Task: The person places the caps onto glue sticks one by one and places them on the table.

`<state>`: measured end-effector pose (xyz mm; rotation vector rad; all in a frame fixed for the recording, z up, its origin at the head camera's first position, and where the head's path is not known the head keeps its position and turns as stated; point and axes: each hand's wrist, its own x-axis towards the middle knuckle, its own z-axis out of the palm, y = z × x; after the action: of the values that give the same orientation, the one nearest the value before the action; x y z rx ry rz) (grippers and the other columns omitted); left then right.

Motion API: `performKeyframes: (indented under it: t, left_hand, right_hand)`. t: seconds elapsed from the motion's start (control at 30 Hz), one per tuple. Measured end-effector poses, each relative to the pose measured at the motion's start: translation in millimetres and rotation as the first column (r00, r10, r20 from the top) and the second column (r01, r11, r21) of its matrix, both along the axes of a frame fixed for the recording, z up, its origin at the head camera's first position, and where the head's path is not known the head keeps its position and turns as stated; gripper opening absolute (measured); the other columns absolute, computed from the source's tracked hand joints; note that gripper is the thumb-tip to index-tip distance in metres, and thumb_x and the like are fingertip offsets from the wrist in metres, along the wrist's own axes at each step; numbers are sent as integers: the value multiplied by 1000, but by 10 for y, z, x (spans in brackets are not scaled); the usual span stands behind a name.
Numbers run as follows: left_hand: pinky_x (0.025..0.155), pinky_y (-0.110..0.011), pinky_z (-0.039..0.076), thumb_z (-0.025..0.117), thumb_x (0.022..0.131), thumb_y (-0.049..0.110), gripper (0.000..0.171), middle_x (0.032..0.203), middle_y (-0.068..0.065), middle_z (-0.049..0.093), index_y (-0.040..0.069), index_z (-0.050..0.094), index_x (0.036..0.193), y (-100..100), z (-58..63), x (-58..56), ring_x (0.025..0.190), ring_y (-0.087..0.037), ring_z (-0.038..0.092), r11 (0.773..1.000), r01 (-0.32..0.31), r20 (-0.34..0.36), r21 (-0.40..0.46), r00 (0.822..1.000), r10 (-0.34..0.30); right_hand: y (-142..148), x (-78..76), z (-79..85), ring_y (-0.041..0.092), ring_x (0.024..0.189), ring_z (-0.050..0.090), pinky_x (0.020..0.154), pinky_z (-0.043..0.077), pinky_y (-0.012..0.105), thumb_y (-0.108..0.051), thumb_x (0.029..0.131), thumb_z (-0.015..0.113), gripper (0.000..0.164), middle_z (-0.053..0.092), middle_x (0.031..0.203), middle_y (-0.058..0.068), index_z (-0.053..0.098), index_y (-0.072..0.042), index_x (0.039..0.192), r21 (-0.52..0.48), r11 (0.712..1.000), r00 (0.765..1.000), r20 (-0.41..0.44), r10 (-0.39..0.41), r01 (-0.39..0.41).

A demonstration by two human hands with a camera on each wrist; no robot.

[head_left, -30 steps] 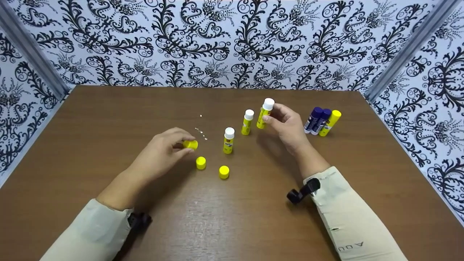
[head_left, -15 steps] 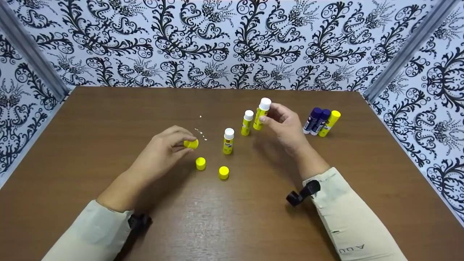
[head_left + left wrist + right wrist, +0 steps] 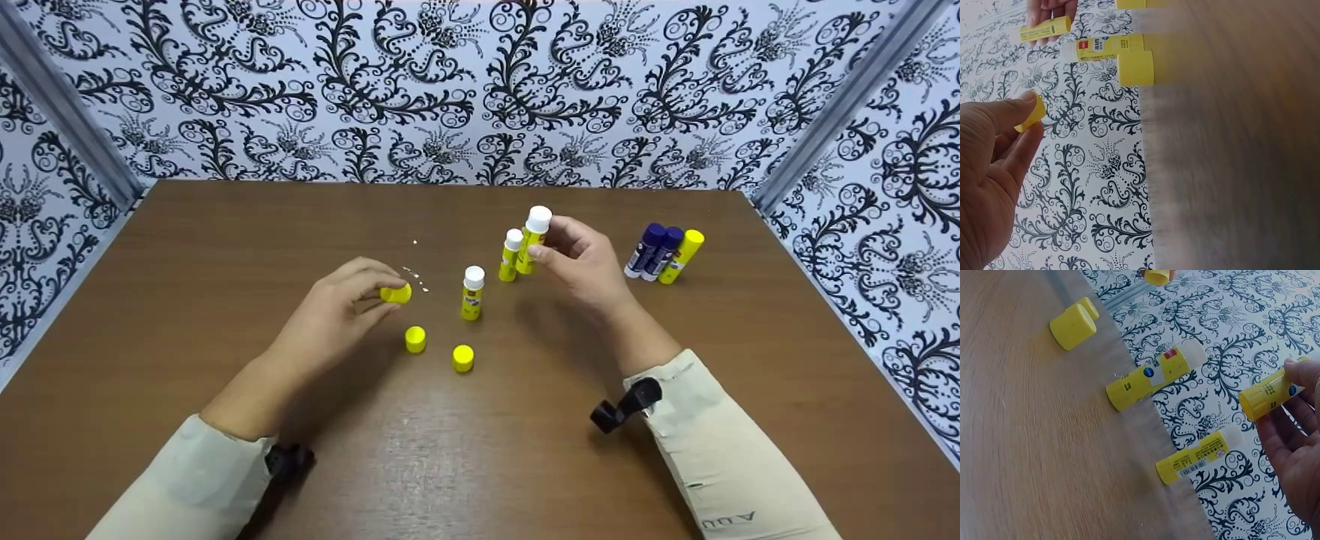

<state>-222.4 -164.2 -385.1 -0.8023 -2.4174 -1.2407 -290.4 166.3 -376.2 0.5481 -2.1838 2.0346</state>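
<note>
My left hand (image 3: 337,304) pinches a yellow glue stick cap (image 3: 1034,115) between thumb and fingers, raised above the table. In my right hand (image 3: 589,262) is an uncapped glue stick (image 3: 1269,395), yellow with a white top, held upright off the table. Just left of it in the head view stands a second uncapped glue stick (image 3: 509,256). A third uncapped glue stick (image 3: 472,294) is upright nearer the middle, between the hands. Two loose yellow caps, one nearer the left hand (image 3: 415,340) and one further right (image 3: 463,358), sit on the tabletop in front of it.
Two purple-capped glue sticks (image 3: 654,251) and a yellow one (image 3: 682,257) stand together at the right on the brown table (image 3: 480,465). Small white crumbs (image 3: 416,276) lie beyond the left hand. A patterned wall (image 3: 420,90) closes off the back and sides.
My right hand has moved slightly left with its glue stick, bringing it close beside the standing one. The left hand has barely shifted, still pinching the cap.
</note>
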Motion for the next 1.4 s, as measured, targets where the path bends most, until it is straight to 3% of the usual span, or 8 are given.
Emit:
performKeyframes:
  t: [0.33, 0.77, 1.1, 1.4]
  left_hand:
    - [95, -25, 61, 81, 84, -6, 30, 118, -10, 69, 2, 76, 113, 6, -9, 15, 109, -23, 70, 1000, 6, -17, 28, 1000, -6]
    - [94, -24, 61, 81, 84, -7, 31, 118, -8, 70, 3, 76, 114, 22, 10, 32, 110, -22, 69, 999, 5, -10, 41, 1000, -5]
    - [94, -21, 60, 80, 88, -2, 28, 120, -8, 69, 3, 75, 115, 43, 35, 55, 112, -19, 69, 999, 5, 18, 46, 1000, -6]
    - [93, -23, 61, 80, 85, -7, 32, 120, -9, 69, 3, 75, 115, 61, 44, 62, 112, -21, 69, 999, 27, -16, 47, 1000, -26]
  right_hand:
    - [-72, 92, 50, 21, 106, 69, 93, 60, 27, 6, 94, 68, 36, 74, 117, 13, 64, 8, 130, -1, 998, 998, -26, 57, -57]
    - [-178, 239, 131, 21, 106, 68, 91, 61, 28, 4, 94, 70, 34, 73, 112, 4, 65, 8, 127, 44, 991, 992, -13, 127, -126]
    - [-238, 319, 149, 26, 109, 68, 93, 61, 29, 3, 94, 71, 36, 72, 115, 8, 65, 6, 130, 87, 979, 982, -20, 186, -184]
    - [-286, 362, 133, 25, 108, 70, 94, 62, 31, -2, 94, 74, 36, 72, 121, 14, 67, 1, 129, 143, 961, 971, -13, 240, -236]
